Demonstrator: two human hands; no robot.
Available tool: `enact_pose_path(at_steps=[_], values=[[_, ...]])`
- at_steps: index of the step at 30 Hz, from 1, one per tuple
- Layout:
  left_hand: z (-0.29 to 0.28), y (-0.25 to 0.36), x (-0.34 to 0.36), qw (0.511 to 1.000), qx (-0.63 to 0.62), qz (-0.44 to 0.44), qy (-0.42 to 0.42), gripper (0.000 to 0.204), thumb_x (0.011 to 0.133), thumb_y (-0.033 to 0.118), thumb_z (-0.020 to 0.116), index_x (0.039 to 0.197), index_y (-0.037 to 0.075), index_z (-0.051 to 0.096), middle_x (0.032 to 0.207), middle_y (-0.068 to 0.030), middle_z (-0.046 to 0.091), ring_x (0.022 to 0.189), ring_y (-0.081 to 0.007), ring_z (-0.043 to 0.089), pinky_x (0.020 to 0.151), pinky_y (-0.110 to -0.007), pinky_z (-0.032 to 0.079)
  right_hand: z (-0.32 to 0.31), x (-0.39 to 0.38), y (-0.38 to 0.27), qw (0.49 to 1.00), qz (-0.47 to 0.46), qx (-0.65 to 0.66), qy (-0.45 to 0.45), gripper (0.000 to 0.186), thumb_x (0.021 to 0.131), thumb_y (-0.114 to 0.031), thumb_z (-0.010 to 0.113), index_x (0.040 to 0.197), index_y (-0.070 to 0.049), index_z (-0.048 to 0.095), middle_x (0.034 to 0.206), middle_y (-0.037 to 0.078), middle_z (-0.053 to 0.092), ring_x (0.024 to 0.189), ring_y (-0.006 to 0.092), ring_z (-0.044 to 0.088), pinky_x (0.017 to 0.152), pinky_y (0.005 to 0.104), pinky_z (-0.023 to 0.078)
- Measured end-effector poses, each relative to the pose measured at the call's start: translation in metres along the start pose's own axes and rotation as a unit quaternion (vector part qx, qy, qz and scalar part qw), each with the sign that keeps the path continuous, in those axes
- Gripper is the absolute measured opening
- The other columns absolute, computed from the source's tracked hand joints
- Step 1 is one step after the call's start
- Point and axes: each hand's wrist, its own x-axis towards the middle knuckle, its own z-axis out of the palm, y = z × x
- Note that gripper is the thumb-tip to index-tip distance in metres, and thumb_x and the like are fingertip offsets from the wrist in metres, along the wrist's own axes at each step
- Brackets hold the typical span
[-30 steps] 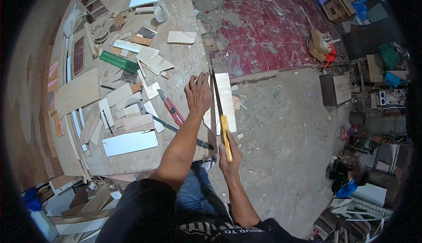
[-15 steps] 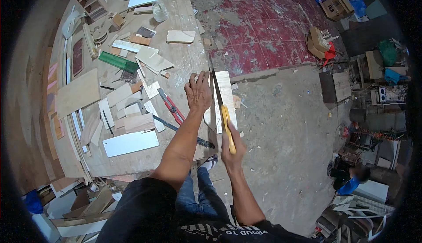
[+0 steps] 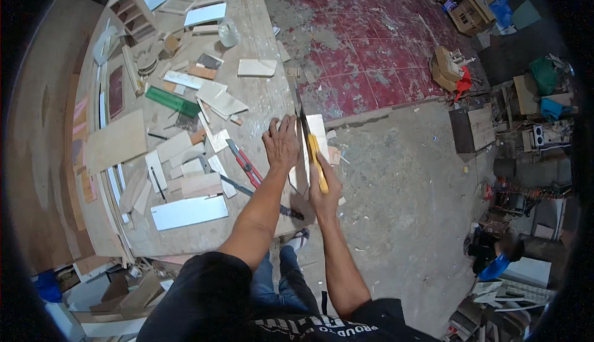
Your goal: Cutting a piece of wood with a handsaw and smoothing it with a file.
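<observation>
My right hand [image 3: 326,188] is wrapped around the yellow handle of a hand saw [image 3: 317,156]. Its dark, narrow blade points away from me and lies along a pale wooden board [image 3: 316,123], which sticks out past the right edge of the workbench [image 3: 255,104]. Just left of the blade, my left hand [image 3: 283,144] lies flat, fingers stretched forward, pressing on the board's left part or the bench beside it; which of these is hidden. Left of my left wrist rests a red-handled cutting tool [image 3: 245,164], with a dark strip [image 3: 260,195] passing under my forearm.
Wood offcuts, a white panel [image 3: 189,212], a green translucent piece [image 3: 172,101] and a clear jar [image 3: 228,33] cover the bench. A small wooden shelf unit [image 3: 133,14] stands at the far left. Another person [image 3: 497,252] is at the right, near cartons and clutter.
My right hand has pushed the saw forward along the board, away from me. My left hand stays in place beside the blade. The whole view has shifted slightly.
</observation>
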Motion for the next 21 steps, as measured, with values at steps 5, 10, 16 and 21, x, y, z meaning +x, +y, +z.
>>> enact_pose_path(at_steps=[5, 10, 16, 21], values=[[-0.009, -0.02, 0.003, 1.0, 0.016, -0.019, 0.005, 0.051, 0.088, 0.014, 0.052, 0.139, 0.012, 0.052, 0.143, -0.0039, 0.05, 0.133, -0.0296, 0.039, 0.098, -0.044, 0.033, -0.035, -0.091, -0.018, 0.999, 0.03, -0.002, -0.026, 0.037, 0.094, -0.006, 0.062, 0.13, 0.003, 0.061, 0.118, 0.022, 0.069, 0.103, 0.0252, 0.07, 0.089, 0.0326, 0.053], [0.004, 0.007, -0.007, 1.0, 0.011, -0.006, -0.021, 0.05, 0.09, 0.018, 0.052, 0.14, 0.012, 0.051, 0.141, -0.004, 0.05, 0.135, -0.029, 0.037, 0.098, -0.044, 0.032, -0.006, -0.001, -0.002, 1.0, 0.019, -0.008, -0.02, 0.034, 0.097, -0.011, 0.06, 0.128, 0.002, 0.061, 0.114, 0.022, 0.07, 0.101, 0.025, 0.071, 0.086, 0.0317, 0.053], [-0.011, -0.02, 0.005, 1.0, 0.016, -0.021, -0.012, 0.051, 0.091, 0.019, 0.051, 0.141, 0.011, 0.048, 0.142, -0.0035, 0.049, 0.137, -0.0292, 0.035, 0.099, -0.045, 0.031, -0.04, -0.09, -0.016, 1.0, 0.014, -0.01, -0.021, 0.036, 0.092, -0.003, 0.064, 0.127, 0.003, 0.063, 0.117, 0.025, 0.069, 0.105, 0.0274, 0.07, 0.091, 0.0342, 0.053], [0.0, 0.002, 0.003, 0.999, 0.038, 0.028, -0.008, 0.056, 0.087, 0.017, 0.056, 0.142, 0.01, 0.047, 0.146, -0.0034, 0.047, 0.138, -0.0306, 0.035, 0.098, -0.046, 0.032, -0.007, 0.006, -0.007, 0.996, 0.062, 0.011, -0.056, 0.034, 0.096, -0.011, 0.061, 0.127, 0.002, 0.062, 0.118, 0.018, 0.07, 0.104, 0.0239, 0.07, 0.086, 0.0317, 0.053]])
